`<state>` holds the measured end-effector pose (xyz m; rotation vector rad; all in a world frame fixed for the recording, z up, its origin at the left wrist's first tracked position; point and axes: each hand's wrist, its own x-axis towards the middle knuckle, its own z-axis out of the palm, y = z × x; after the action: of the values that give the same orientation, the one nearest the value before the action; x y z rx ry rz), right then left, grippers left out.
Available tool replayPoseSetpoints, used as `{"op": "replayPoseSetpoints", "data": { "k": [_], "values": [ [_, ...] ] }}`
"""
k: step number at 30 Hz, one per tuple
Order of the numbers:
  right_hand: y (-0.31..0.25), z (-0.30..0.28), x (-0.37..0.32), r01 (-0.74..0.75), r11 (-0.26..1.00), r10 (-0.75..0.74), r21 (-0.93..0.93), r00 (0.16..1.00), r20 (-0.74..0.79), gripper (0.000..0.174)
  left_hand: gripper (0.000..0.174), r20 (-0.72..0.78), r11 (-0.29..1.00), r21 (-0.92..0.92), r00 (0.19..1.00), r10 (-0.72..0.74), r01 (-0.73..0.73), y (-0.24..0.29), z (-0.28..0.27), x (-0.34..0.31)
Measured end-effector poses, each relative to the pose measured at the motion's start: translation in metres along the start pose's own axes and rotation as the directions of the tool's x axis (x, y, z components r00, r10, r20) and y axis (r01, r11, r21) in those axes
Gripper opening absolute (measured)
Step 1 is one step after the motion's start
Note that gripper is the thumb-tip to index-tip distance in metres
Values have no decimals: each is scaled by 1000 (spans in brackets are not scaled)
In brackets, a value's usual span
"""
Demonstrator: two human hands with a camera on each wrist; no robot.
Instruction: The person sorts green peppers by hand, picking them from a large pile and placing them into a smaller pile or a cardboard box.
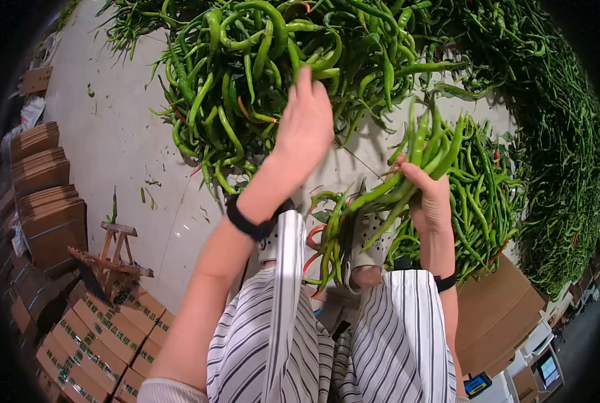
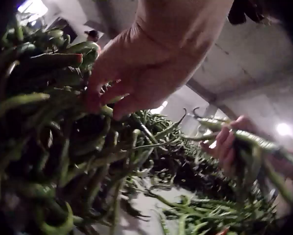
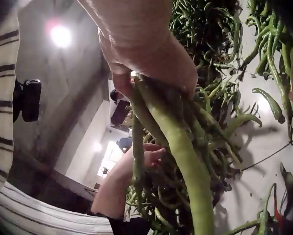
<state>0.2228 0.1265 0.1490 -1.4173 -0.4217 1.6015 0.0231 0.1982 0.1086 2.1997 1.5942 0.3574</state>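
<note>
A large heap of long green chili peppers (image 1: 206, 87) lies on the floor in front of me. My left hand (image 1: 304, 127) reaches into its near side; in the left wrist view its bent fingertips pinch a green chili pepper (image 2: 107, 110). My right hand (image 1: 429, 195) holds a bunch of long green chili peppers (image 1: 417, 151), its thumb laid across them. The bunch fans out past both sides of the hand. In the right wrist view one thick pale-green pepper (image 3: 180, 147) hangs closest to the camera, and the right fingers (image 3: 122, 81) wrap the upper ends.
A smaller pepper pile (image 1: 478, 201) lies beside my right hand, and a few red-and-green peppers (image 1: 323, 248) lie between my shoes. A broad bank of peppers (image 1: 562, 148) runs along the right. Printed cartons (image 1: 98, 336), flattened cardboard (image 1: 48, 195) and a wooden stool (image 1: 112, 252) stand at left.
</note>
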Motion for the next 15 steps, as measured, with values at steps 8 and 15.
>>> {"op": "replayPoseSetpoints", "data": {
  "k": [8,15],
  "values": [
    [-12,-8,-2,81,996,-84,45,994,66,51,26,-127,976,132,980,-156,173,6,6,14],
    [-14,-10,-7,84,993,-90,88,994,69,53,31,-174,955,101,950,-258,278,-12,12,38]
  ]
}}
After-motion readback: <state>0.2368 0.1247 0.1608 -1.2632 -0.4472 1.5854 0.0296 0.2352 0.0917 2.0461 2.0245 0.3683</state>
